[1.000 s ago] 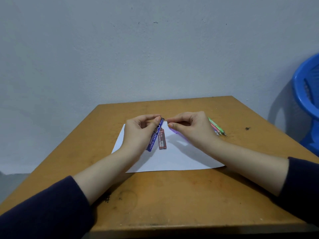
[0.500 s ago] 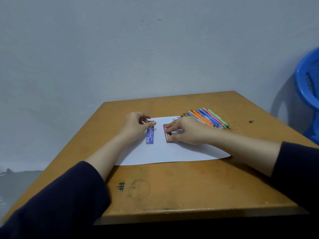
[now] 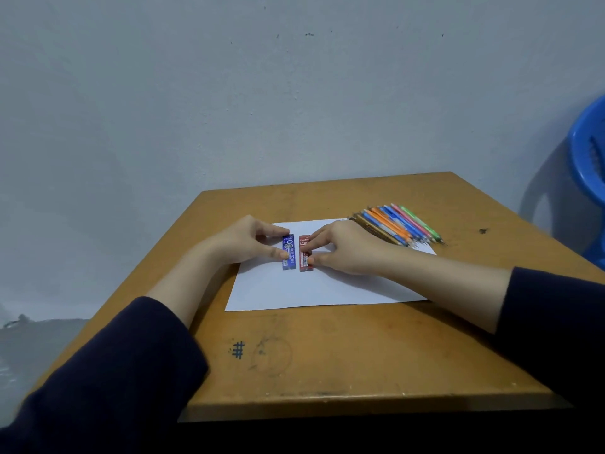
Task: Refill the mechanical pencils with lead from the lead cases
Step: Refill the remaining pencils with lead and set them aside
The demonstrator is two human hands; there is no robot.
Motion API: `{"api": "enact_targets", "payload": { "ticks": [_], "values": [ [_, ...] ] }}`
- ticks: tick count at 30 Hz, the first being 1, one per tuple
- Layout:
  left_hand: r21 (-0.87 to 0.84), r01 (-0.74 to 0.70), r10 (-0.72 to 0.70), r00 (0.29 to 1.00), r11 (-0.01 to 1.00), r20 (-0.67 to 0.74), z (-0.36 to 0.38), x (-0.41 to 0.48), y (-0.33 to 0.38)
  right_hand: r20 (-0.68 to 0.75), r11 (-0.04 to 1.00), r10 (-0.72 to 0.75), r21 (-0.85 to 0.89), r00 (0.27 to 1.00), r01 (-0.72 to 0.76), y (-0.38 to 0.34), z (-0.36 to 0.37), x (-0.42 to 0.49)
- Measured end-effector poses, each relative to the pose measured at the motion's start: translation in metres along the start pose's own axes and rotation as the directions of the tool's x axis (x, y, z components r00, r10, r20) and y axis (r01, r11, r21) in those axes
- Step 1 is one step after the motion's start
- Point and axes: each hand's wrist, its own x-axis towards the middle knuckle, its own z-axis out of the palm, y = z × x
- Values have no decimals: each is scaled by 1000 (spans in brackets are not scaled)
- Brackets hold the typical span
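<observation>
Blue lead case (image 3: pixel 288 252) and red lead case (image 3: pixel 305 253) lie flat, parallel, just beside each other with a narrow gap, on the white paper sheet (image 3: pixel 327 286) on the wooden table (image 3: pixel 327 355). Left hand (image 3: pixel 244 240) pinches the blue case between forefinger and thumb; right hand (image 3: pixel 340 247) pinches the red case the same way. Mechanical pencils (image 3: pixel 397 226) lie in a row at the sheet's far right corner, near the right hand, none gripped

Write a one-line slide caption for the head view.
Left hand holds the blue lead case, right hand the red lead case, on white paper; mechanical pencils lie bunched to the right.
</observation>
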Motion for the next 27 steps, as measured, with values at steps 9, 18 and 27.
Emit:
{"api": "enact_targets", "payload": {
  "ticks": [9,18,27],
  "values": [
    [-70,4,-1,999,998,47,-5,-5,-2,-4,999,41,31,999,-41,-7,5,9],
    [-205,58,-60,998,977,-2,-1,-4,-5,-53,985,78,157,996,-69,-5,-1,3],
    [-215,-17,-56,942,976,-330,16,10,48,-209,866,389,416,897,-278,48,-49,-9]
  ]
}}
